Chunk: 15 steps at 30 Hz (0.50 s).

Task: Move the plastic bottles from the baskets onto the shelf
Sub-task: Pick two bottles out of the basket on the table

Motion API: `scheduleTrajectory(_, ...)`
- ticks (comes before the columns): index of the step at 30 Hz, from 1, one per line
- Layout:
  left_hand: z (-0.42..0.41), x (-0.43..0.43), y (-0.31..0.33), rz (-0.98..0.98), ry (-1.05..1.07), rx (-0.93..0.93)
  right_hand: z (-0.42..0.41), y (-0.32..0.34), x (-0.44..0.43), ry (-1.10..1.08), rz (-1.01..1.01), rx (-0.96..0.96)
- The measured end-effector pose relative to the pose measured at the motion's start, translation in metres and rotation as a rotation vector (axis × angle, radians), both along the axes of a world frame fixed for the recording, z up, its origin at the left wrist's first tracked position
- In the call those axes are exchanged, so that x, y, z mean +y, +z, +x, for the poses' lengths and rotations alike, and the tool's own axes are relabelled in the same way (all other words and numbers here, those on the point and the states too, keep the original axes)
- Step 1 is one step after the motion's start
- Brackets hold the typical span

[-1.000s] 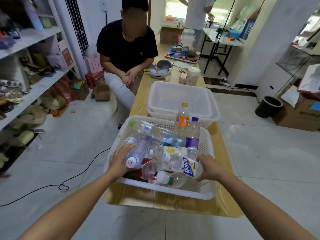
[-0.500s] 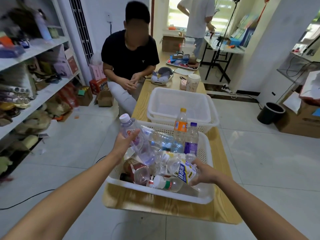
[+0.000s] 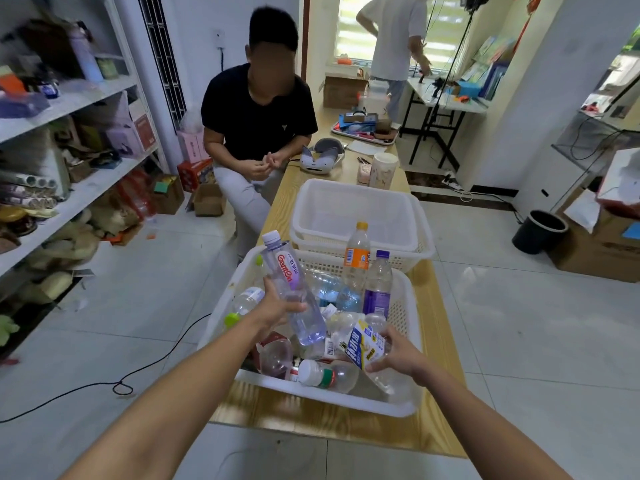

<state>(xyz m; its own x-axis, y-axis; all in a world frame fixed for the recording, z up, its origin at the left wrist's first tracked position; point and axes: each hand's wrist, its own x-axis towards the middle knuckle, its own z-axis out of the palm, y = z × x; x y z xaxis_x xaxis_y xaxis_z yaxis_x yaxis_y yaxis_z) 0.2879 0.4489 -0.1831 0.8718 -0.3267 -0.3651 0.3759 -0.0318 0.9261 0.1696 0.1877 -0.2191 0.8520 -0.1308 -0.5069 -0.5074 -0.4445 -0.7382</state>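
Left hand (image 3: 277, 308) fingers curled round one clear plastic bottle with red lettering and white cap (image 3: 292, 289), tilted above the white perforated plastic basket (image 3: 329, 398). Right hand (image 3: 403, 356) fingers grip one crumpled clear bottle with blue-and-yellow label (image 3: 363, 344), low inside that basket on the wooden tabletop (image 3: 311, 427). Two stand upright at its far wall: orange-capped bottle (image 3: 356, 254), purple-labelled bottle (image 3: 379, 289).

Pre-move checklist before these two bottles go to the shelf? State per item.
1. Left hand grips Ganten bottle round its middle: ok.
2. Ganten bottle's base above the pile in the near basket: cannot tell.
3. Right hand grips labelled bottle: ok, but it lies in the basket, unlifted.
4. Free spot on shelf: cannot tell, crowded and blurred.
5. Floor toward shelf: not ok, black cable lies across it.
6. Seated person apart from both hands: ok.
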Motion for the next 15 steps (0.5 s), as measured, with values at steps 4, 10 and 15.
scheduleTrajectory(4, -0.008, -0.011, -0.006, 0.037, 0.046, -0.077, -0.003, -0.002, -0.001, -0.058, 0.126, -0.015)
scheduleTrajectory(10, -0.008, -0.02, 0.005, 0.209, -0.058, -0.177, -0.009, -0.003, -0.007, -0.254, 0.356, -0.062)
scheduleTrajectory(15, -0.006, -0.027, 0.022, 0.12, -0.074, -0.16, -0.018, 0.001, -0.006, -0.411, 0.562, -0.138)
